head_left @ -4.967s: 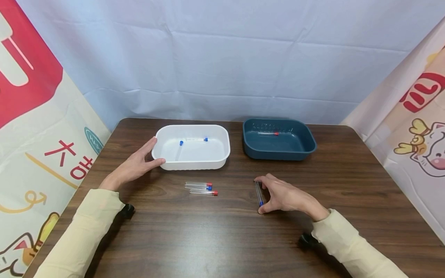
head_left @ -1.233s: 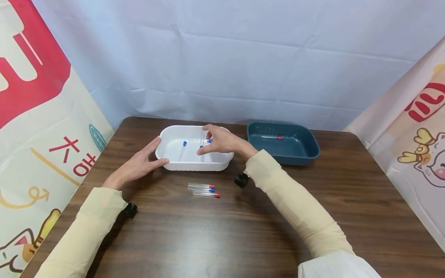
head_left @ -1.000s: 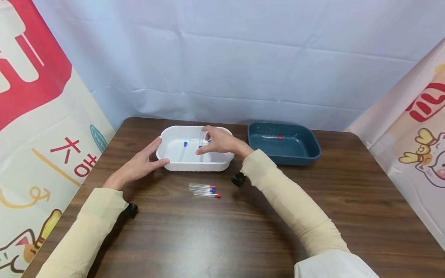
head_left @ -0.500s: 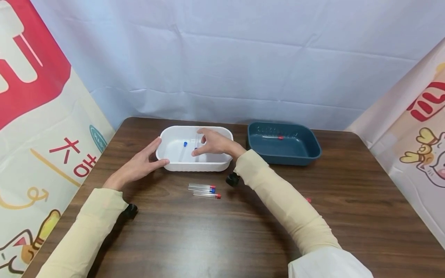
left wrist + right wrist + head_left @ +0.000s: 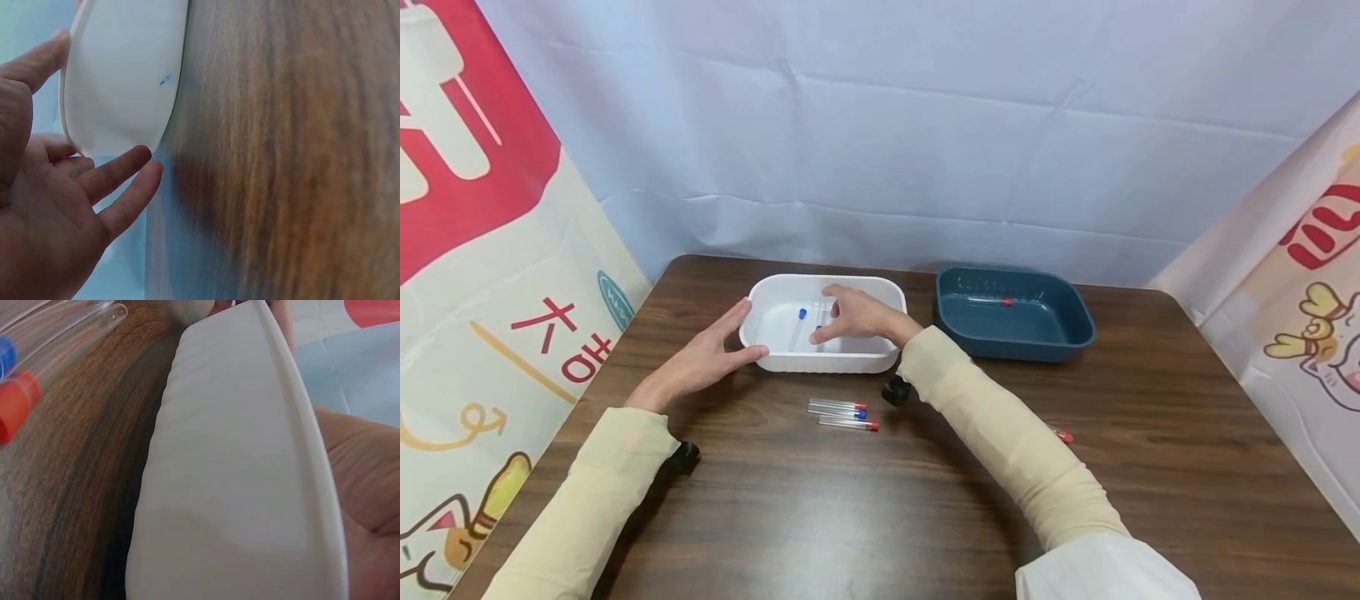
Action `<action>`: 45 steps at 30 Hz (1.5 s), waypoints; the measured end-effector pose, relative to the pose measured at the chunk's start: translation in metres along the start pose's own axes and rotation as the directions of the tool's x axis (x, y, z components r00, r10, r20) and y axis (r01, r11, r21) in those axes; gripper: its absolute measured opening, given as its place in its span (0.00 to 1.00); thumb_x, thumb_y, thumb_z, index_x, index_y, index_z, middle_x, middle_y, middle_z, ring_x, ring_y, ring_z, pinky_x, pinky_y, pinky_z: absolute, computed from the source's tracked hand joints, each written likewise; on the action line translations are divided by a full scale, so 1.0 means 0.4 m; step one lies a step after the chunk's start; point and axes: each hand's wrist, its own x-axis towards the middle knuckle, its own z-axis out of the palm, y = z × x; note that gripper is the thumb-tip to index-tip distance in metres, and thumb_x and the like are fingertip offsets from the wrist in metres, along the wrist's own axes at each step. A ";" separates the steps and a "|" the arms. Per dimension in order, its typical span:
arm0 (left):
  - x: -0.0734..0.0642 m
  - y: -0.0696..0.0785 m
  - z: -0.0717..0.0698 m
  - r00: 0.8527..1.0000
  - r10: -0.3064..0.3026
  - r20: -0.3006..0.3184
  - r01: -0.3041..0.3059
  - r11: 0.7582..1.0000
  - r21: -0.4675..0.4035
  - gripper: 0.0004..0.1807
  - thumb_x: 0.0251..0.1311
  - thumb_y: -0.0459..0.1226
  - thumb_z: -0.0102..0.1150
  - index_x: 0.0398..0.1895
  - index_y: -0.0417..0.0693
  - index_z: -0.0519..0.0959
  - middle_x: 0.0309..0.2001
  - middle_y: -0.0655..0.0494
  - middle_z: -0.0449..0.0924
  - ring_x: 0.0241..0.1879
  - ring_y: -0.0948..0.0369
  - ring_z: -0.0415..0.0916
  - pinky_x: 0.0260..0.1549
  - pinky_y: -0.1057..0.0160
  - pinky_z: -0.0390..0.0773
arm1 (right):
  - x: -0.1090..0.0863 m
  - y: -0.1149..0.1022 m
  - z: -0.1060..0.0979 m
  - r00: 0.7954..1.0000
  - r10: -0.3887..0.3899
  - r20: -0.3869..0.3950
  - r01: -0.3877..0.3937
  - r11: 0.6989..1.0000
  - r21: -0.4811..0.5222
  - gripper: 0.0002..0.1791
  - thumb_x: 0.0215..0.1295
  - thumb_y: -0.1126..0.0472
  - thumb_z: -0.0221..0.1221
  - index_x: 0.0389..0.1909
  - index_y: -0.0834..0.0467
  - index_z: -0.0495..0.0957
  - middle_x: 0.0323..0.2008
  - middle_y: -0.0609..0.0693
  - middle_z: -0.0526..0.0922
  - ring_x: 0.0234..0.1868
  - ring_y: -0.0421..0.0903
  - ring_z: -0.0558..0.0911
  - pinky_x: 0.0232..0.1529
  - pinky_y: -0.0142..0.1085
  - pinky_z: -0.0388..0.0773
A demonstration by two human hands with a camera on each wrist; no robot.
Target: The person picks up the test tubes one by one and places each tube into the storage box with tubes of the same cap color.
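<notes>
My right hand [image 5: 859,317] reaches inside the white basin [image 5: 831,363], pinching a clear test tube with a blue cap [image 5: 818,328] between thumb and fingers. Beside it on the basin floor lies another tube with a blue cap [image 5: 802,313]. At the basin's left end, my left hand [image 5: 703,354] touches the rim and side with thumb and fingers spread. The left wrist view shows those fingers [image 5: 125,175] fairly straight against the basin's outside. In the right wrist view the basin wall [image 5: 231,450] hides what the right fingers hold.
Three test tubes [image 5: 838,414], two red-capped and one blue-capped, lie in front of the white basin. A dark blue basin [image 5: 1015,348] at right holds a tube with a red cap [image 5: 1007,302]. Another red cap [image 5: 1063,435] shows beside my right sleeve [image 5: 1000,433].
From the table at right, my right hand has carried the blue-capped tube into the white basin, then slightly left and nearer. The red cap beside the sleeve has come into view. My left hand stays at the basin.
</notes>
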 end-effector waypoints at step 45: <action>-0.001 0.008 -0.004 0.999 -0.027 0.018 0.027 1.000 0.002 0.56 0.69 0.61 0.59 0.85 0.47 0.38 0.84 0.51 0.34 0.82 0.47 0.36 0.75 0.38 0.47 | -0.144 0.018 -0.061 0.949 -0.092 -0.301 0.106 0.994 0.030 0.21 0.72 0.54 0.65 0.61 0.58 0.81 0.41 0.51 0.82 0.44 0.48 0.77 0.45 0.38 0.78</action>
